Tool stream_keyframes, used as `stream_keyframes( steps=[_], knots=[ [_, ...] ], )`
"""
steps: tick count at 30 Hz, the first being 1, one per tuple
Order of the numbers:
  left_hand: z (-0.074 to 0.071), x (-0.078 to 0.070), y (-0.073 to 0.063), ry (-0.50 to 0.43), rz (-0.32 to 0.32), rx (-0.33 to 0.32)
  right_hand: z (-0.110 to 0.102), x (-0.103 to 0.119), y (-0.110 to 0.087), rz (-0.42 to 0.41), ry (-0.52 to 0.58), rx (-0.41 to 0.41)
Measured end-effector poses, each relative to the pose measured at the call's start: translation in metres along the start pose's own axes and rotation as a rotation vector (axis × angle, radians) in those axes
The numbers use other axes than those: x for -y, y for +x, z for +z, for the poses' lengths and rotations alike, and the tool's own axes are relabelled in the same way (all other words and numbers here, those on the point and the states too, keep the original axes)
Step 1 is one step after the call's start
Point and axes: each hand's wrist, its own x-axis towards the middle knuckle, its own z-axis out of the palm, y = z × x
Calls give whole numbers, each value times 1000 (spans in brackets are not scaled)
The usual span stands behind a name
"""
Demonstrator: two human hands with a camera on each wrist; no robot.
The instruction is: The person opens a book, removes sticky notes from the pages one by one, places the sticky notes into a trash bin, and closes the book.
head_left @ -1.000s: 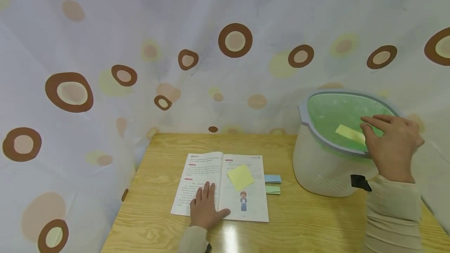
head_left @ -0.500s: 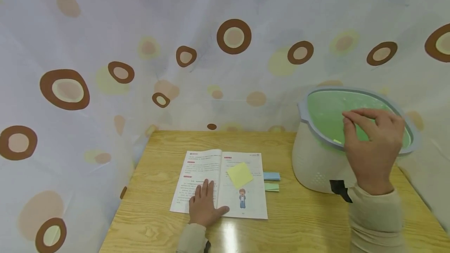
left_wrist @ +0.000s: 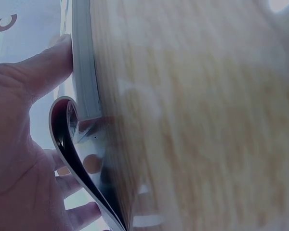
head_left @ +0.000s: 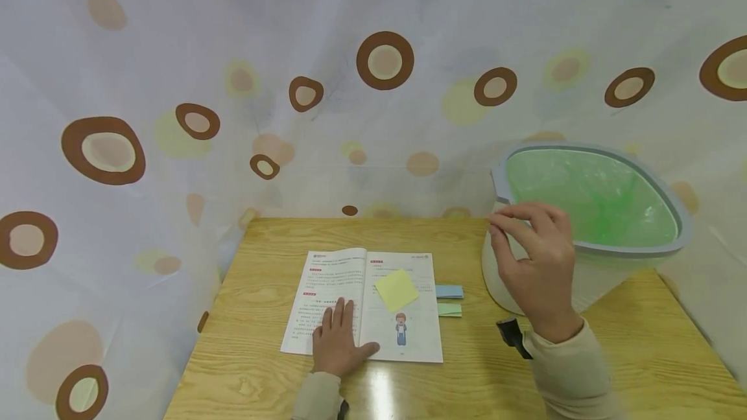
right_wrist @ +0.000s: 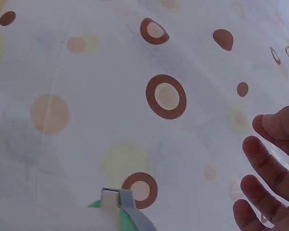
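Note:
An open book [head_left: 385,339] lies on the wooden table, and my left hand [head_left: 338,342] rests flat across its left page with the fingers straight and the thumb spread over the fold. In the left wrist view, the left thumb [left_wrist: 50,67] lies along the book's thick edge. A yellow sticky note [head_left: 397,290] is on the right page. A blue paper slip [head_left: 449,291] and a green paper slip [head_left: 449,310] stick out past that page. My right hand [head_left: 539,271] hovers in front of the bin's left side, fingers loosely bent, thumb close to the index finger, nothing visible between them.
A white bin [head_left: 607,274] with a grey-blue rim and green lining stands on the right of the table. Behind the table [head_left: 262,329] hangs a white curtain [head_left: 327,167] with brown and yellow spots. The curtain also runs down the left side.
A yellow paper strip beside my right hand has dropped into the bin and out of sight. My right hand has moved left, away from the bin's opening. The left hand has stayed on the book.

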Motion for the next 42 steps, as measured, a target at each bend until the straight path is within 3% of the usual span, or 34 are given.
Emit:
stream_keyframes(
  steps=[9, 21, 30, 34, 42],
  knots=[
    [5, 9, -1, 18, -19, -4, 37, -5, -45, 84, 22, 191],
    [8, 9, 0, 0, -15, -3, 86, -19, -119, 405, 57, 528],
    [2, 4, -2, -2, -4, -5, 110, -24, -153, 623, -54, 825],
    [2, 4, 0, -5, -2, 3, 123, -26, -161, 647, -103, 922],
    [6, 7, 4, 19, 1, 25, 143, -26, -170, 627, -196, 1005]
  ],
)
